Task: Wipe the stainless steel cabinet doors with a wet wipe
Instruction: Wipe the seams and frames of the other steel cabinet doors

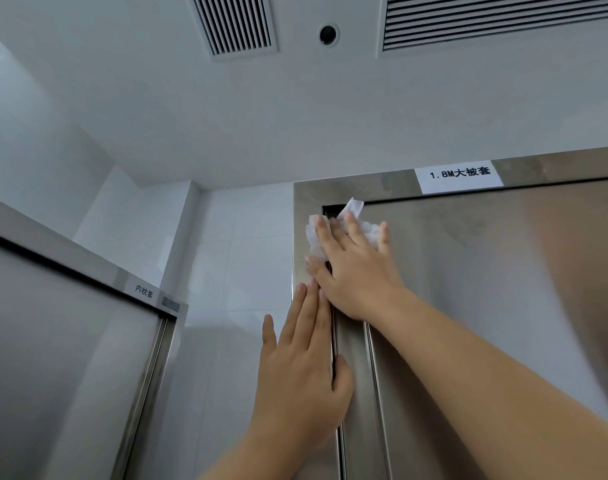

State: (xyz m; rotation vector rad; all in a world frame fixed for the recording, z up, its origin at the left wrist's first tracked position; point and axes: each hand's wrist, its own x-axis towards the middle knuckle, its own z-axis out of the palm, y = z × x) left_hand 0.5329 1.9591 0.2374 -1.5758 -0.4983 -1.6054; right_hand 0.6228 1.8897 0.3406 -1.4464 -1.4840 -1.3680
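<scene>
- Left hand (302, 368) is nearest: flat, fingers straight and together, lying up the cabinet frame (304, 209) at its left edge, with the thumb across the gap onto the handle strip (353, 375). It holds nothing and looks like a brace.
- Right hand (358, 271) is above it, fingers spread and straight, pressing the wet wipe (354, 206) flat rather than gripping it.
- Wet wipe is bunched at the top-left corner of the cabinet door (503, 289), overlapping the frame.
- Label (460, 174) is on the top edge of the frame.
- Progress: no wet trail readable on the steel, so I can't tell what's been covered. My guess is early, with most of this door left.
- Second cabinet (53, 323) on the left likely also needs doing.
</scene>
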